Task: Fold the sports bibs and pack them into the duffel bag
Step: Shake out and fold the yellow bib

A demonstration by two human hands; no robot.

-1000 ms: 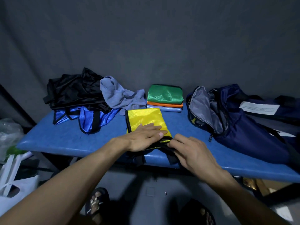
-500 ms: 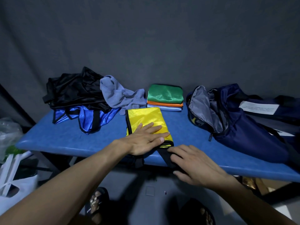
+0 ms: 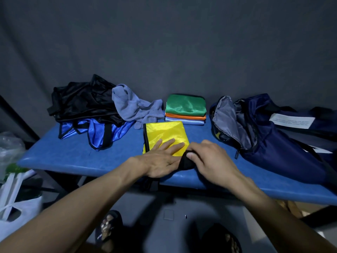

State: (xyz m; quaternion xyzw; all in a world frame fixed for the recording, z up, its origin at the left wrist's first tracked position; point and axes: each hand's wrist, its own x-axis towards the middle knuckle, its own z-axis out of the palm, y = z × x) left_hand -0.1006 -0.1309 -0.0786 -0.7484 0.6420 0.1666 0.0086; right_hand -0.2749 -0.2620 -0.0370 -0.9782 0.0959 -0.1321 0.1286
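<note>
Three folded bibs (image 3: 185, 110) lay stacked; the duffel bag (image 3: 273, 143) gaped unpacked. Left hand (image 3: 160, 159) pressed flat on the yellow bib (image 3: 165, 133) at the bench's near edge; right hand (image 3: 209, 159) pinched its black trim (image 3: 186, 162). A black and blue heap (image 3: 87, 114) awaited folding.

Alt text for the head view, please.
Left hand presses flat on a yellow bib on a blue table while the right hand grips its black trim. Behind: folded stack, open duffel.
</note>
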